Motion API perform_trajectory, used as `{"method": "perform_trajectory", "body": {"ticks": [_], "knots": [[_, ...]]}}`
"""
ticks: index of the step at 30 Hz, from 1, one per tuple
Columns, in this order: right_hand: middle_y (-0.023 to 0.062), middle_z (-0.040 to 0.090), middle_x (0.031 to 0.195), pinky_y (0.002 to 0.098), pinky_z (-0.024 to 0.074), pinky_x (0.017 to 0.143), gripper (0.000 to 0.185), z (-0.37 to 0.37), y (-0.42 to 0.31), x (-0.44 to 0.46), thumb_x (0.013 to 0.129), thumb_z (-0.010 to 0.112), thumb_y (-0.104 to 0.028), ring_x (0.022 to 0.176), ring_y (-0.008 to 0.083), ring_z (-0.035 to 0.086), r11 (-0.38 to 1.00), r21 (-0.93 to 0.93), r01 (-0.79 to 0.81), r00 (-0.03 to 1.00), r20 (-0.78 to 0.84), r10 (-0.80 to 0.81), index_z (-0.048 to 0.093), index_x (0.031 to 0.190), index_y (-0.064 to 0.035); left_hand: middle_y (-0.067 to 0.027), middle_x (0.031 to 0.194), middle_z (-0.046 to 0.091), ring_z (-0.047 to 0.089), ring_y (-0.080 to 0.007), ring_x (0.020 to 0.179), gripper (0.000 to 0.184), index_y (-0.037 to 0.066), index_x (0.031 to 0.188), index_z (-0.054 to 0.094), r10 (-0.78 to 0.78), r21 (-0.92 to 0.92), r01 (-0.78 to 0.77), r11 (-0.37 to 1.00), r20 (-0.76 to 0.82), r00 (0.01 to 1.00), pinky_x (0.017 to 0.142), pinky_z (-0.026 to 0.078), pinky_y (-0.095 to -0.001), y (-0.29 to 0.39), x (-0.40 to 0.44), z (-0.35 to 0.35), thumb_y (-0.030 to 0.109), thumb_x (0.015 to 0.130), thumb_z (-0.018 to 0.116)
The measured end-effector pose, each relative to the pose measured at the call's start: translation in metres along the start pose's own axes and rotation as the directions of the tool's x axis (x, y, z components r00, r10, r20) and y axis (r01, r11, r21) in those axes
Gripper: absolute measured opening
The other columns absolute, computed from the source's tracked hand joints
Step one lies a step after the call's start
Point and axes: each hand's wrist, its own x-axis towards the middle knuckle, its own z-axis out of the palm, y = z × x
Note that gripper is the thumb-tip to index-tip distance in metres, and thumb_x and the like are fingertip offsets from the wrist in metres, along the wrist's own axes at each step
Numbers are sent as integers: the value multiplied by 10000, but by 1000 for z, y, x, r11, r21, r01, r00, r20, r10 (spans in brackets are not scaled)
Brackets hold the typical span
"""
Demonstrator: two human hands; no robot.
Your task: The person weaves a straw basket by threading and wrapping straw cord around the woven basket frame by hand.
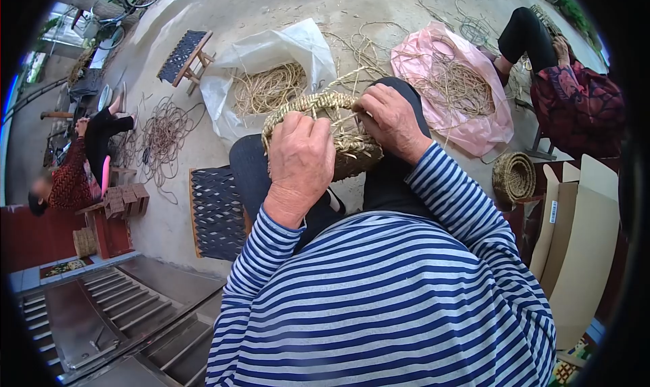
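Here, tan basket, coarsely braided, left fingers clasping it, right fingers pinching it.

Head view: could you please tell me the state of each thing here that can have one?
Woven basket, apparently unfinished, held
Left hand, closed on the basket's edge
Right hand, fingers curled at its edge
White plastic bag, open, rope inside
Pink plastic bag, open, strands inside
Far stool, upright
Round basket, open-topped
Cord heap, loosely tangled

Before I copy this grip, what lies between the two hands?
The head view shows part of the woven straw piece between the left hand and right hand.
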Motion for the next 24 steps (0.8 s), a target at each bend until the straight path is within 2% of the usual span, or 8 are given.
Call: {"method": "perform_trajectory", "body": {"ticks": [5, 7, 11, 14, 18, 20, 21, 24], "knots": [[90, 581, 866, 372, 465, 716, 193, -1, 13, -10, 766, 684, -74, 790, 288, 576, 997, -9, -71, 997, -44, 71, 591, 935, -76, -76, 796, 593, 552, -252, 834, 128, 46, 896, 648, -19, 53, 21, 998, -41, 999, 748, 403, -372, 3, -4, 2, 80, 774, 661], [84, 581, 854, 366, 465, 700, 187, 0, 10, -12, 767, 686, -69, 783, 283, 580, 993, 22, -117, 990, -81, 119, 598, 932, -76, -60, 766, 554, 541, -239, 831, 82, 69, 822, 596, -32, 55, 38, 998, -98, 995, 743, 381, -375, 4, -7, 6, 113, 781, 652], [87, 583, 857, 368, 470, 679, 149, 5, 8, -14, 798, 671, -71, 765, 290, 587, 983, 115, -143, 985, -78, 152, 601, 930, -73, -81, 771, 572, 572, -261, 817, 87, 60, 835, 601, -45, 23, 47, 999, -89, 995, 732, 412, -391, -2, -7, 11, 122, 794, 646], [114, 589, 877, 358, 475, 722, 135, 6, 9, -17, 793, 645, -6, 812, 295, 594, 974, 130, -187, 981, -23, 192, 600, 915, -37, -143, 790, 621, 610, -325, 785, 82, 31, 826, 623, -159, -214, 154, 964, -3, 987, 711, 485, -413, -12, -4, 15, 109, 803, 633], [116, 562, 871, 389, 476, 694, 140, 9, 13, -14, 814, 642, -37, 790, 320, 592, 990, 43, -135, 991, -11, 135, 572, 935, -47, -155, 817, 669, 650, -318, 767, 110, 1, 831, 677, -304, -442, 253, 861, -47, 952, 700, 510, -372, -18, -6, 12, 95, 790, 640], [109, 564, 869, 390, 481, 676, 126, 13, 21, -8, 822, 630, -71, 778, 313, 595, 989, -11, -147, 989, -31, 146, 562, 928, -63, -143, 800, 673, 662, -257, 720, 127, -12, 864, 679, -398, -522, 315, 793, -52, 916, 663, 509, -334, -29, -7, 7, 95, 802, 650], [103, 566, 866, 391, 485, 658, 115, 17, 28, -2, 831, 619, -106, 765, 307, 598, 986, -59, -158, 987, -46, 156, 552, 920, -78, -87, 767, 669, 633, -151, 688, 125, -19, 884, 680, -472, -593, 380, 710, -1, 881, 635, 487, -281, -36, -8, 1, 90, 828, 655], [157, 565, 839, 448, 477, 647, 75, 12, 83, 7, 850, 549, -63, 774, 376, 594, 969, -76, -234, 968, -111, 225, 550, 924, -74, -12, 751, 632, 550, -63, 712, 111, -29, 881, 667, -529, -730, 339, 594, -37, 848, 644, 446, -228, -59, -11, -14, 79, 864, 648]]}}
